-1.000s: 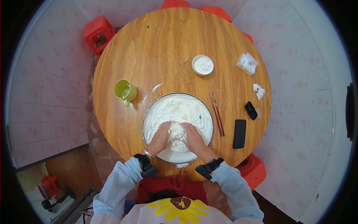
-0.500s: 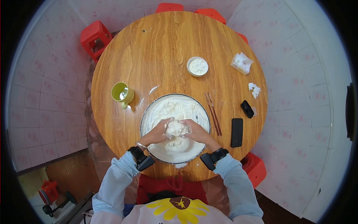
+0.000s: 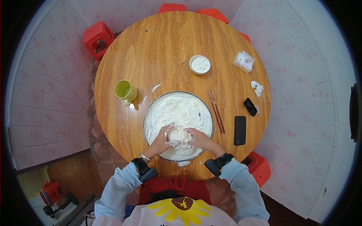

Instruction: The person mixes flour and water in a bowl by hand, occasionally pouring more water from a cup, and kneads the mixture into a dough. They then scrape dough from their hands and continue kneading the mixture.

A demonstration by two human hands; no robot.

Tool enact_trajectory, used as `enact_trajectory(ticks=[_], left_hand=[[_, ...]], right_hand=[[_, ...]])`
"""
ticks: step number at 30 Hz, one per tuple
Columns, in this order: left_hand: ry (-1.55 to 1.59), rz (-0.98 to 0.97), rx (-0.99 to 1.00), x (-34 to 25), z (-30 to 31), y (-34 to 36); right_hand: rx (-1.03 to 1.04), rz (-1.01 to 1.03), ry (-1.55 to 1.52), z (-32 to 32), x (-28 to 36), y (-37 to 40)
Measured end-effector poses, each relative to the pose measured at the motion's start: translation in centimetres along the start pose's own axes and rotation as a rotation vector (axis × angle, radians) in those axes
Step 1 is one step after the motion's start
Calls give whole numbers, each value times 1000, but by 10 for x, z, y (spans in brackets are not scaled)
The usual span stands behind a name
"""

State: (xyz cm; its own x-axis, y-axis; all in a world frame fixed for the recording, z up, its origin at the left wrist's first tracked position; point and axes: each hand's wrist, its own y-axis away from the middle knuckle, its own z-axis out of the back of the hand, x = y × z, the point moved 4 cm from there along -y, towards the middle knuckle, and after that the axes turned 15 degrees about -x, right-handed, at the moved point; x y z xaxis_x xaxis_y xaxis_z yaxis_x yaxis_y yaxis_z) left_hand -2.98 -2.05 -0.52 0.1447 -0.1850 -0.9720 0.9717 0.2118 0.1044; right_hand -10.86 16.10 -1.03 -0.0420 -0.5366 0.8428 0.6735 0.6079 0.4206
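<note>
A wide white basin (image 3: 144,119) with a dark rim stands near the table's front edge, coated inside with flour (image 3: 177,107). Over its near half, a lumpy, floury mass of dough (image 3: 179,135) is cupped between both hands. My left hand (image 3: 161,141) curls round the dough's left side, floury at the fingertips. From the right, my right hand (image 3: 200,138) closes on the other side of it. More loose dough (image 3: 184,148) lies just below the hands. Parts of my fingers are hidden by the dough.
Left of the basin stands a green mug (image 3: 125,90). A small bowl of flour (image 3: 200,64) sits beyond it. To the right are chopsticks (image 3: 216,112), a phone (image 3: 240,130), a black object (image 3: 249,107), crumpled tissue (image 3: 257,88) and a tissue pack (image 3: 244,61).
Both hands have come slightly nearer my body with the dough between them. The right hand's fingers are bent more over the dough. The view has shifted a little.
</note>
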Motion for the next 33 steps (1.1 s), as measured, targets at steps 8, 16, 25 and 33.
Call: enact_trajectory(ticks=[8,16,25,33], left_hand=[[-458,-155,163,-9,-9,27],[-557,-91,45,5,-20,-13],[-497,34,36,27,-23,-36],[-82,65,128,-25,42,-47]], right_hand=[[-306,270,387,-31,31,50],[-441,148,481,-21,36,10],[-468,78,248,-13,-6,-17],[-427,251,-19,-22,42,-25]])
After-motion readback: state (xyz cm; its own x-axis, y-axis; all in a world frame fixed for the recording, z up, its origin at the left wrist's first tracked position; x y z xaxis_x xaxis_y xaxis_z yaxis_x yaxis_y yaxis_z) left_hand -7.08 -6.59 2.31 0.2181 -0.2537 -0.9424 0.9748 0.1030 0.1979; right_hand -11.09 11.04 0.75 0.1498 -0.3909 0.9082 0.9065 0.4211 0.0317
